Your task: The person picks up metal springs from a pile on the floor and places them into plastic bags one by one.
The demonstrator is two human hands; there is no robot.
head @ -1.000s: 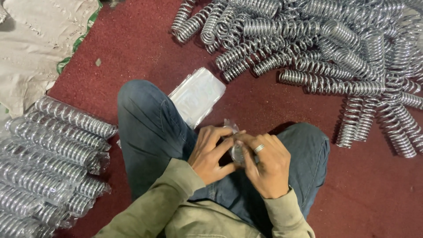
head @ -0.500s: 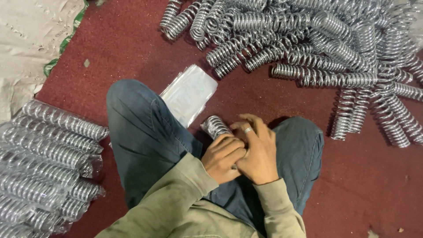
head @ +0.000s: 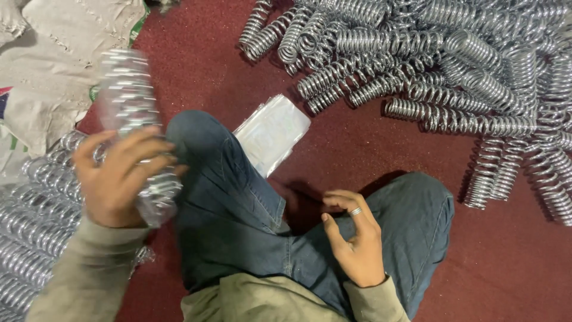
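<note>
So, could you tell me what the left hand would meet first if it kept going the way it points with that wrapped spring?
Probably the pale sacking at the upper left. The left hand aims its wrapped spring up and slightly left; motion blur and unclear height make this uncertain.

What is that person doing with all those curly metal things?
A person sits cross-legged on a red floor. The left hand holds a shiny spring wrapped in clear plastic, lifted above a row of wrapped springs. The right hand is open and empty. A heap of bare springs lies ahead.
</note>
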